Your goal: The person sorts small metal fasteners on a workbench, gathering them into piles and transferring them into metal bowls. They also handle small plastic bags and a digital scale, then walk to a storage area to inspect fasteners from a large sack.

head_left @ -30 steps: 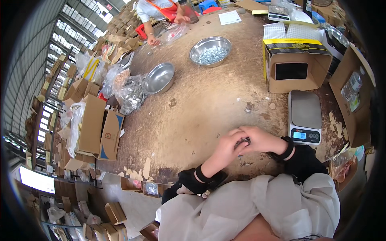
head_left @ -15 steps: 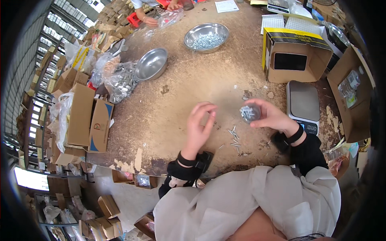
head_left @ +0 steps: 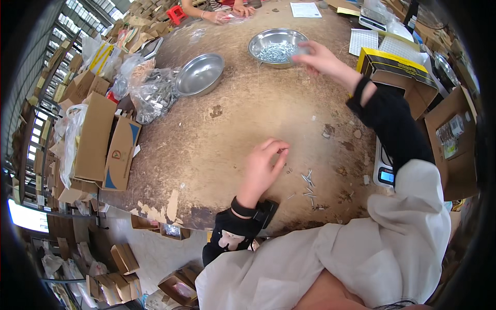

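My right hand [head_left: 323, 59] is closed around a small clear cup [head_left: 300, 50] at the right rim of a steel bowl [head_left: 257, 53]. The cup is blurred, so what is inside cannot be made out. Small silvery screw-like pieces [head_left: 276, 51] fill the bowl's bottom. Nearer to me, my left hand [head_left: 262, 170] hovers low over the worn wooden table [head_left: 232, 124], fingers curled and tips drawn to the thumb. Anything between those tips is too small to tell. Several loose metal pieces [head_left: 309, 181] lie to its right.
Left of the screw bowl stands another steel bowl [head_left: 200, 75], beside clear bags of metal parts [head_left: 155, 95]. Cardboard boxes [head_left: 123, 152] line the left edge. At right are a digital scale [head_left: 385, 173], partly under my arm, and an open carton [head_left: 400, 70]. A co-worker's hands [head_left: 222, 16] handle plastic at the far edge.
My right hand has carried the clear cup, which held metal pieces, from above the near table to the far bowl. My left hand stays nearly in place. The view has shifted slightly.
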`<action>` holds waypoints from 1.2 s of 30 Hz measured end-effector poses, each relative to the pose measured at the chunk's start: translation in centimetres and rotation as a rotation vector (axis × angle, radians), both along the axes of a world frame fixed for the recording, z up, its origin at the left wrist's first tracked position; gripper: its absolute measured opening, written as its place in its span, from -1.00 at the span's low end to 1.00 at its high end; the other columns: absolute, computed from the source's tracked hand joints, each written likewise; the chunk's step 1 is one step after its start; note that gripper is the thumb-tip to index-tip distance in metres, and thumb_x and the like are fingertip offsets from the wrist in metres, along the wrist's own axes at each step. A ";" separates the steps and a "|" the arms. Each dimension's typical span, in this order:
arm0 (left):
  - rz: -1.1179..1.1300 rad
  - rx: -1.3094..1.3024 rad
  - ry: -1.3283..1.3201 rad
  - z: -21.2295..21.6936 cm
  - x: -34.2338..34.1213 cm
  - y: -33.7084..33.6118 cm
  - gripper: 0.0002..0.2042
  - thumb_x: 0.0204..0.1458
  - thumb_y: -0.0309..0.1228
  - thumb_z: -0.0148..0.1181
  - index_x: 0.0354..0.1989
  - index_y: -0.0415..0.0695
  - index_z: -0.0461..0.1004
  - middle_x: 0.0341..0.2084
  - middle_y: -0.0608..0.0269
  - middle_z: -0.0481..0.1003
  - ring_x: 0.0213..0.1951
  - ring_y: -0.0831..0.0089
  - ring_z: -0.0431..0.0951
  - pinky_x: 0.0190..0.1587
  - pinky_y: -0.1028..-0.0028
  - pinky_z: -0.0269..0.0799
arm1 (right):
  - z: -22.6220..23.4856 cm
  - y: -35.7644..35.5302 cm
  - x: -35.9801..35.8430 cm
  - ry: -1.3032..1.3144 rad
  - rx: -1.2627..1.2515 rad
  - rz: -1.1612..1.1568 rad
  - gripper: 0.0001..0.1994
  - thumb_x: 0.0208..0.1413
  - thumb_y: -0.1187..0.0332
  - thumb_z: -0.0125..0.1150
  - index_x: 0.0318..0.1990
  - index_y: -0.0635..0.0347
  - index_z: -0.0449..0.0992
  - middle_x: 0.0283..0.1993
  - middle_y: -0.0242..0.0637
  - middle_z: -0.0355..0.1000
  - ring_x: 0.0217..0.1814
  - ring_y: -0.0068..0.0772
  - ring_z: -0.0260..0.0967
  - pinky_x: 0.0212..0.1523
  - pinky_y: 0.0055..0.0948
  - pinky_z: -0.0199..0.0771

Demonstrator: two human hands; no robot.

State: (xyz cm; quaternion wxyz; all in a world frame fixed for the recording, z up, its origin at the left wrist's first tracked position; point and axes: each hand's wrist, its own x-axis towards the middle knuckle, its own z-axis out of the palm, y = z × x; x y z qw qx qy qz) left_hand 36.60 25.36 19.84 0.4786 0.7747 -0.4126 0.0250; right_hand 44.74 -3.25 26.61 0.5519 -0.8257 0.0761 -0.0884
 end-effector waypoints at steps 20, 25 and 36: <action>0.141 0.516 0.131 -2.5 0.6 3.4 -0.62 -0.23 -0.21 0.40 -0.30 -0.20 0.47 -0.68 0.18 0.43 -0.59 0.34 0.47 -0.51 0.42 0.35 | -1.5 2.0 -3.8 0.017 -0.227 0.428 -0.48 0.06 -0.03 0.13 0.00 0.23 0.39 -0.39 -0.33 0.42 -0.48 -0.51 0.32 -0.43 -0.51 0.39; -0.105 0.747 0.193 0.9 -1.4 3.4 -0.42 -0.35 -0.11 0.47 -0.19 -0.21 0.41 -0.65 0.16 0.45 -0.53 0.33 0.50 -0.45 0.38 0.37 | -2.7 3.1 -13.5 0.076 -0.765 0.790 -0.41 -0.14 0.34 0.32 0.14 0.11 0.32 -0.03 -0.16 0.39 -0.10 -0.04 0.41 -0.13 -0.24 0.44; -0.016 0.731 0.236 0.1 -11.8 0.1 -0.30 -0.31 -0.19 0.45 -0.06 -0.24 0.17 -0.46 -0.07 0.47 -0.36 -0.06 0.50 -0.35 0.19 0.41 | -5.5 9.4 -19.4 0.010 -0.847 0.866 -0.41 -0.11 0.54 0.19 0.16 0.25 0.18 0.00 -0.09 0.23 -0.22 0.00 0.40 -0.27 -0.20 0.46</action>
